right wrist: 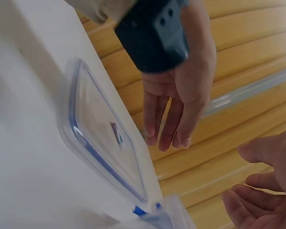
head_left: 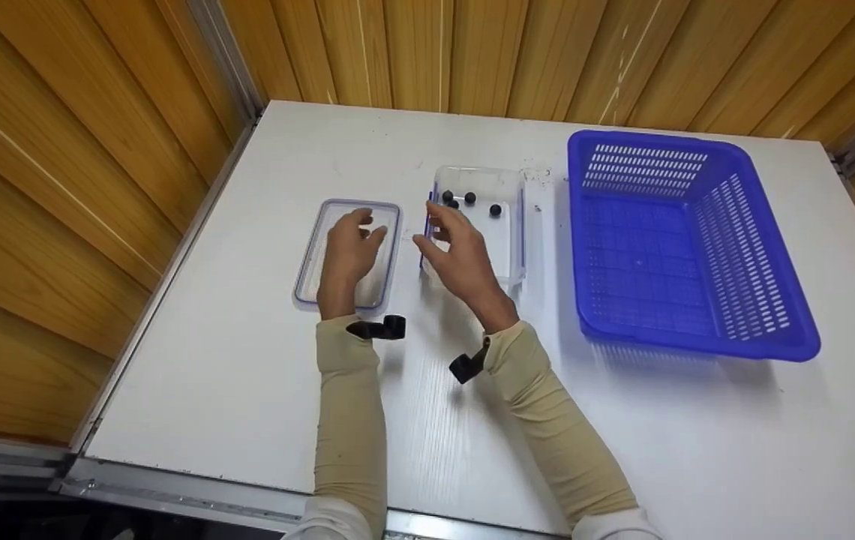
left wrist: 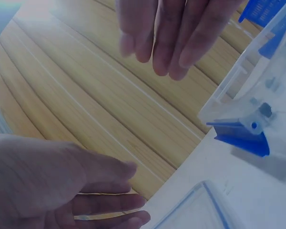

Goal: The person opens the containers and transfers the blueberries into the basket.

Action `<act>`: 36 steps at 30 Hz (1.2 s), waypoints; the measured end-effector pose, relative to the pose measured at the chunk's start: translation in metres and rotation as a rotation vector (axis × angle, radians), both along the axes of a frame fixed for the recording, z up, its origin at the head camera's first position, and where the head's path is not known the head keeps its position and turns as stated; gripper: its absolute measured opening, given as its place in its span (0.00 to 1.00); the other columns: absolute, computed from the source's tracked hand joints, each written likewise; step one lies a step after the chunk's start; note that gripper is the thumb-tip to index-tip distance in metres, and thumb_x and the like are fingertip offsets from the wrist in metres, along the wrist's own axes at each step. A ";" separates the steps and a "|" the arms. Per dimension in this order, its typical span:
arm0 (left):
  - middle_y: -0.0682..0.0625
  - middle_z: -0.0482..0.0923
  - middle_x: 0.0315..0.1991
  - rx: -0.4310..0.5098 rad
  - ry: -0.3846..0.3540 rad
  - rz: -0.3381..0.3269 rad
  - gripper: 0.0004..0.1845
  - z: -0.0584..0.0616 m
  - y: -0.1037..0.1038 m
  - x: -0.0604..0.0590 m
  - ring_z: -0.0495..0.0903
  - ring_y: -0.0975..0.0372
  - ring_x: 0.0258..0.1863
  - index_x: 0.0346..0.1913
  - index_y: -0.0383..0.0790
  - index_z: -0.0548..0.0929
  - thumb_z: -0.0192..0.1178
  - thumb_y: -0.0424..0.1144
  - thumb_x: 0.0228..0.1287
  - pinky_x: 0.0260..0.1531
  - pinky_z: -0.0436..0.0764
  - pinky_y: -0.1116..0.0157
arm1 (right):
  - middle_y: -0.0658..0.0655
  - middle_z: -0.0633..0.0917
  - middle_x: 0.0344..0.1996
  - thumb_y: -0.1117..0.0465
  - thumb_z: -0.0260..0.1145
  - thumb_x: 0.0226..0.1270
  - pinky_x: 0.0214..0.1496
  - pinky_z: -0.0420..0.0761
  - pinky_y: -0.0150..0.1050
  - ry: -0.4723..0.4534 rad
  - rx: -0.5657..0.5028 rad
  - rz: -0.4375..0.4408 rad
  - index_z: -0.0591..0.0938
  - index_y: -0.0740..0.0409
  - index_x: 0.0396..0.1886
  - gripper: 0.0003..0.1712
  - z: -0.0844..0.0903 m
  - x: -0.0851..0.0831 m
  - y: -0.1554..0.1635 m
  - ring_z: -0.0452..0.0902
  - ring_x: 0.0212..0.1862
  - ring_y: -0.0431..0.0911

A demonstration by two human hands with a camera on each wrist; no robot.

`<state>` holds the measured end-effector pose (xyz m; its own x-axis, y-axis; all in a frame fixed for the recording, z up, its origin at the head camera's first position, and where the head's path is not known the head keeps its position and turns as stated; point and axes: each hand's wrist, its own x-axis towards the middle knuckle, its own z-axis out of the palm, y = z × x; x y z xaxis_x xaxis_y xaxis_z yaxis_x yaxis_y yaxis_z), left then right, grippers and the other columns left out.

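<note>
My left hand [head_left: 349, 255] hovers over a clear lid [head_left: 375, 289] with a blue seal, fingers loosely bent and holding nothing. To its right, my right hand [head_left: 465, 259] hangs above the near left part of a clear plastic box [head_left: 506, 259] with blue clips, also empty. Several small black balls [head_left: 496, 211] lie in the box; the right hand partly hides its interior. In the left wrist view a blue clip [left wrist: 240, 136] sticks out from the box's side. The right wrist view shows both hands apart, above the lid [right wrist: 105, 129].
A large blue plastic basket [head_left: 649, 349] stands on the right of the white table [head_left: 210, 397]. Wood-panelled walls [head_left: 487, 60] rise behind the table and on its left. Black wrist cameras [head_left: 394, 327] stick out from both sleeves between the forearms.
</note>
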<state>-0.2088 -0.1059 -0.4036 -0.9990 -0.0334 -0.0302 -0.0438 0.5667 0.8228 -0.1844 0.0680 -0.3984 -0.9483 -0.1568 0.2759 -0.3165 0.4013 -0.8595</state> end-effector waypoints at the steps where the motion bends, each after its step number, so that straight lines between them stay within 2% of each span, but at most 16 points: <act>1: 0.40 0.72 0.62 0.001 -0.003 -0.031 0.26 0.001 0.005 0.000 0.74 0.50 0.60 0.67 0.34 0.68 0.55 0.39 0.69 0.56 0.75 0.58 | 0.64 0.76 0.58 0.63 0.64 0.65 0.59 0.76 0.39 -0.002 0.001 -0.015 0.69 0.65 0.66 0.30 0.000 -0.003 0.004 0.75 0.59 0.53; 7: 0.43 0.70 0.66 -0.046 -0.059 -0.192 0.29 0.000 0.032 -0.002 0.76 0.53 0.59 0.70 0.37 0.65 0.57 0.40 0.68 0.55 0.76 0.59 | 0.65 0.74 0.60 0.63 0.66 0.64 0.59 0.76 0.43 -0.067 0.010 -0.090 0.69 0.65 0.66 0.31 0.002 -0.020 0.022 0.74 0.59 0.53; 13: 0.43 0.70 0.66 -0.050 -0.062 -0.278 0.29 -0.007 0.045 -0.002 0.79 0.52 0.56 0.70 0.38 0.65 0.56 0.34 0.68 0.53 0.78 0.59 | 0.62 0.74 0.62 0.60 0.67 0.63 0.60 0.75 0.42 -0.157 0.094 -0.131 0.69 0.62 0.67 0.33 -0.002 -0.035 0.035 0.73 0.61 0.55; 20: 0.42 0.70 0.65 -0.061 -0.051 -0.290 0.28 -0.007 0.050 -0.002 0.79 0.51 0.56 0.70 0.38 0.66 0.55 0.33 0.68 0.54 0.77 0.59 | 0.60 0.77 0.62 0.59 0.67 0.62 0.58 0.75 0.45 -0.230 0.226 -0.154 0.72 0.60 0.65 0.32 -0.009 -0.049 0.045 0.75 0.59 0.55; 28: 0.41 0.72 0.64 -0.075 -0.054 -0.286 0.27 -0.006 0.053 -0.003 0.80 0.52 0.54 0.69 0.37 0.67 0.55 0.32 0.67 0.53 0.77 0.60 | 0.59 0.80 0.58 0.60 0.67 0.60 0.55 0.76 0.45 -0.284 0.303 -0.166 0.77 0.60 0.61 0.28 -0.017 -0.060 0.047 0.79 0.55 0.54; 36: 0.42 0.71 0.65 -0.080 -0.061 -0.273 0.27 -0.006 0.053 -0.002 0.80 0.52 0.55 0.69 0.37 0.67 0.55 0.32 0.67 0.54 0.76 0.61 | 0.59 0.83 0.53 0.61 0.67 0.60 0.61 0.72 0.45 -0.295 0.380 -0.163 0.82 0.62 0.54 0.22 -0.025 -0.071 0.047 0.77 0.58 0.53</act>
<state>-0.2108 -0.0526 -0.4093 -0.9678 0.2317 -0.0985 0.0712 0.6271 0.7757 -0.2556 0.1148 -0.4232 -0.9978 -0.0371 -0.0553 0.0110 0.7272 -0.6863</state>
